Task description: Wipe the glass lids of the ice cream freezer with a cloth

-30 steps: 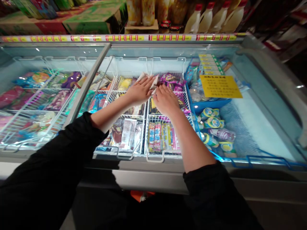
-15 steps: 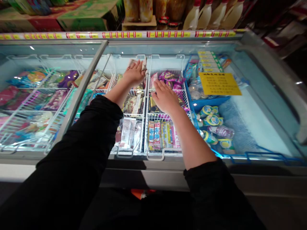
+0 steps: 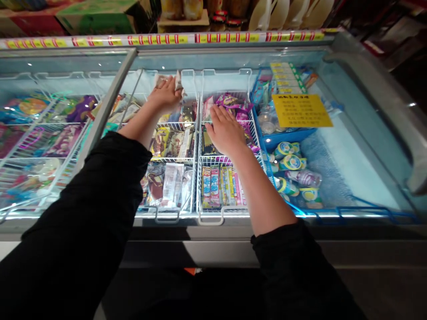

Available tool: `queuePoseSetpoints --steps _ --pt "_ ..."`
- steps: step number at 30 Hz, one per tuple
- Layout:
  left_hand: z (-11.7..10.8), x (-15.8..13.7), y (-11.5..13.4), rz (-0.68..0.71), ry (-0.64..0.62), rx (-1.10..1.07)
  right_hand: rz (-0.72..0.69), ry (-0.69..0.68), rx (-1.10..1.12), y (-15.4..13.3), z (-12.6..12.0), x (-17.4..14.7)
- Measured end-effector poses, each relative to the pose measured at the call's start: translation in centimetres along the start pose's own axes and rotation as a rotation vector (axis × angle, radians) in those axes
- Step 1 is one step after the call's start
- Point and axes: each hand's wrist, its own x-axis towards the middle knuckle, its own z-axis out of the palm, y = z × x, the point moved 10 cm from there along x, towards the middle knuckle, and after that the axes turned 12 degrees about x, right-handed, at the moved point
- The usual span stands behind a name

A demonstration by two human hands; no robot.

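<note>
My left hand (image 3: pixel 166 96) lies over a crumpled pale cloth (image 3: pixel 179 82) near the far edge of the freezer's glass lid, its palm down and the cloth showing past the fingertips. My right hand (image 3: pixel 227 130) rests palm down with outstretched fingers, apparently on the same glass, and holds nothing. Beneath the glass, white wire baskets (image 3: pixel 196 178) hold wrapped ice creams. Purple packets (image 3: pixel 230 101) lie under the right hand's fingertips, and slim bar packs (image 3: pixel 214 186) fill the front section. Brown and yellow wrappers (image 3: pixel 171 142) show below the left hand.
A yellow notice (image 3: pixel 302 110) sits over a blue basket (image 3: pixel 290 135) at the right. Several tubs (image 3: pixel 290 162) lie beside it. A metal lid frame (image 3: pixel 110 98) crosses at left. Price labels (image 3: pixel 227 38) line the back, with jars (image 3: pixel 192 9) and jugs (image 3: pixel 278 15) behind.
My left hand has slid to the left across the glass along with the cloth. The right hand stays almost in place, while the view has shifted slightly.
</note>
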Motion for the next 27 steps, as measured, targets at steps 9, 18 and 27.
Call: queuePoseSetpoints --steps 9,18,27 --pt "0.2 -3.9 6.5 0.257 0.106 -0.061 -0.008 -0.026 0.016 0.5 -0.5 0.2" --pt "0.4 -1.9 3.2 0.151 0.059 -0.051 0.009 -0.026 0.004 0.4 -0.4 -0.1" --pt "-1.2 -2.0 9.8 0.280 0.144 -0.133 0.001 -0.017 0.002 0.4 -0.5 0.1"
